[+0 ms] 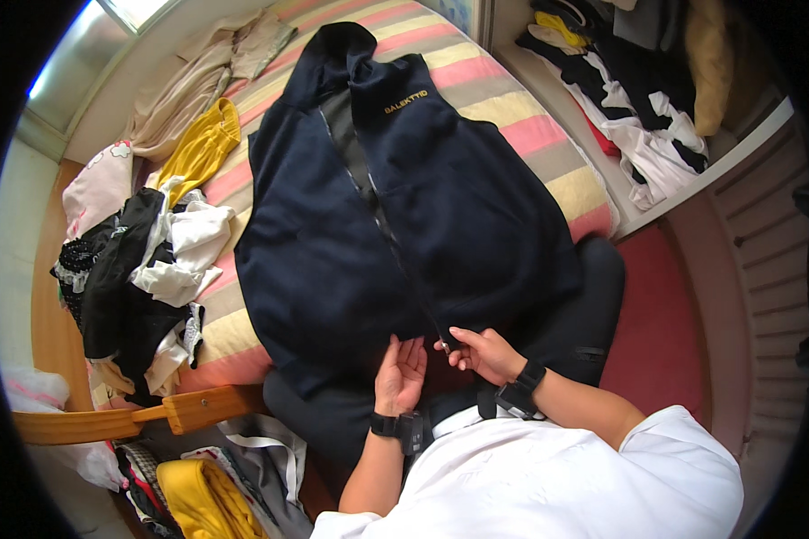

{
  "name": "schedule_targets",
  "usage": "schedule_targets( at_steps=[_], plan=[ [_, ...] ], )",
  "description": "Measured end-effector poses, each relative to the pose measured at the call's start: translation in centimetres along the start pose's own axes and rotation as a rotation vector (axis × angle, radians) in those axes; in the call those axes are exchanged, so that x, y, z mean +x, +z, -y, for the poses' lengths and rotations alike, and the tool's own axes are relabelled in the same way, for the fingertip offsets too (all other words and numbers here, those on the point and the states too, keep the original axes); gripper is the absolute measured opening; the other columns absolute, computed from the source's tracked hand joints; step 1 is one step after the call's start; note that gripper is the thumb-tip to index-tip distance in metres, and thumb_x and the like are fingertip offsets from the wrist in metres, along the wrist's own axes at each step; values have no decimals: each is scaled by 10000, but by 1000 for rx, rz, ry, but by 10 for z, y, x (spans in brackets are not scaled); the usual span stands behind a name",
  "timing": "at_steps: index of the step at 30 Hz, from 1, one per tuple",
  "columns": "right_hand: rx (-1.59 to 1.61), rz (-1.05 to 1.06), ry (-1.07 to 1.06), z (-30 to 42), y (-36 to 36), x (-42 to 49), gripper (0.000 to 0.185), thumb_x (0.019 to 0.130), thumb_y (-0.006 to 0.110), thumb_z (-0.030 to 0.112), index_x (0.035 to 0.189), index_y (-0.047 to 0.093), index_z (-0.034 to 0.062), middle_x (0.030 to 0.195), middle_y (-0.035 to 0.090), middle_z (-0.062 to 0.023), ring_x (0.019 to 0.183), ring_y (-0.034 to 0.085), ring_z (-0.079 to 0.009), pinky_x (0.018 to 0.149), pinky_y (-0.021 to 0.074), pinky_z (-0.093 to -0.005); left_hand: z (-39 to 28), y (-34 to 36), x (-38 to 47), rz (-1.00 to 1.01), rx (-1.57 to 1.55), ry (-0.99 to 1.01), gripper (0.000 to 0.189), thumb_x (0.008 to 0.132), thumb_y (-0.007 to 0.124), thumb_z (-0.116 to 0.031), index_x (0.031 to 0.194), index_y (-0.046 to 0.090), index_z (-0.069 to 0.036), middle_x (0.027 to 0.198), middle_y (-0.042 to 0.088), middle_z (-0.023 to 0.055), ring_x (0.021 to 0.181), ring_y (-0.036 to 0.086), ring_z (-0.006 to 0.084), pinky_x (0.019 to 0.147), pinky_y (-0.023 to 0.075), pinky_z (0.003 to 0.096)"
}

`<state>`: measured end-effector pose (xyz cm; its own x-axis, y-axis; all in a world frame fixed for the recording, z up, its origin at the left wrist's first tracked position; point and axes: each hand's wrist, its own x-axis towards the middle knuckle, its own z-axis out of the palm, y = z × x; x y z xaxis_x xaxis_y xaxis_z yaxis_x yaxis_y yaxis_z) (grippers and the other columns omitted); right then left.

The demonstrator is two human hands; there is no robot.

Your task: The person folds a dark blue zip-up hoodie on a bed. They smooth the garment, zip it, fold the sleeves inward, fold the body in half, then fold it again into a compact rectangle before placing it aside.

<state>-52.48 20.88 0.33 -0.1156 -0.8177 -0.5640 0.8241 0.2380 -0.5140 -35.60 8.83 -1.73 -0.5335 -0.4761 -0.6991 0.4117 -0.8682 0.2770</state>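
Observation:
A navy hooded, sleeveless vest (296,222) lies front up, its hood away from me and its lower hem over my lap. Its chest bears small yellow writing. The front zipper (404,259) parts near the neck, showing a dark grey lining (342,128), and its two sides run close together lower down. My right hand (485,354) pinches the hem's corner at the zipper's lower end, where a small metal piece (445,347) shows. Palm up, my left hand (401,377) grips the hem just left of the zipper, fingertips partly hidden by the cloth.
Under the vest is a bed with a striped cover (492,101). Heaped clothes lie at left, including a black garment (118,296) and a yellow one (202,148). A wooden rail (209,407) crosses at lower left. Shelved clothes (647,135) fill the upper right.

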Motion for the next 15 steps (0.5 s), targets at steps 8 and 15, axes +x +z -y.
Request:
schedule_targets(
  at_steps=[8, 15],
  plan=[
    [-119, -10, -36, 5, 6, -10, 263, 1033, 662, 239, 1100, 726, -8, 1030, 751, -104, 798, 714, -139, 673, 544, -231, 5, 18, -15, 33, 466, 224, 194, 1007, 707, -213, 1068, 709, -28, 1039, 738, 54, 926, 696, 165, 844, 550, 311],
    [-198, -138, 60, 6, 5, -3, 267, 1024, 678, 242, 996, 745, -15, 879, 736, -78, 775, 689, -132, 658, 515, -235, 5, 18, -22, -163, 588, 141, 202, 984, 742, -222, 1029, 720, -26, 977, 737, 50, 884, 690, 143, 763, 531, 276]
  ],
)
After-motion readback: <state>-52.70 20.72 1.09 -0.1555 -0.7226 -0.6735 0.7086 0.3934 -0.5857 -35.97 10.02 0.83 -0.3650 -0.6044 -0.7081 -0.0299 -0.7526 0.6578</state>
